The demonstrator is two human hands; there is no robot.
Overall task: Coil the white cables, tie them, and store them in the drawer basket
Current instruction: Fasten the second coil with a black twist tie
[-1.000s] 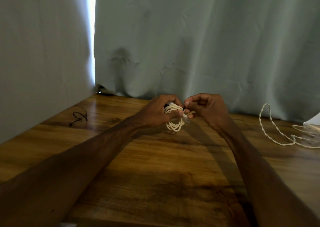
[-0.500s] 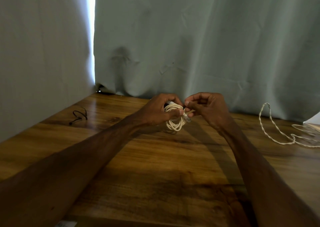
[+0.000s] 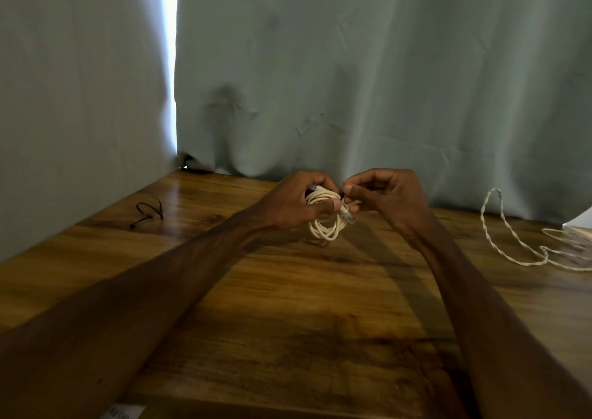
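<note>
The left hand [image 3: 298,204] is gripping the coiled white cable [image 3: 326,228], the right hand [image 3: 384,197] pinching its edge. The bench-edge label [image 3: 125,414] is showing unreadable writing.

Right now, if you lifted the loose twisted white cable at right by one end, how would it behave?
Probably floppy: the twisted white cable lies in slack curves on the wooden table. Likely light, being thin; it should dangle.

A cream-white coiled cable [image 3: 326,228], several small loops, hangs upright at mid-frame, gripped by the left hand [image 3: 290,205] and pinched at its top by the right hand [image 3: 384,196]. Its clear plug [image 3: 349,218] juts right. A second cable [image 3: 499,241], loosely twisted, lies uncoiled at the right edge.
</note>
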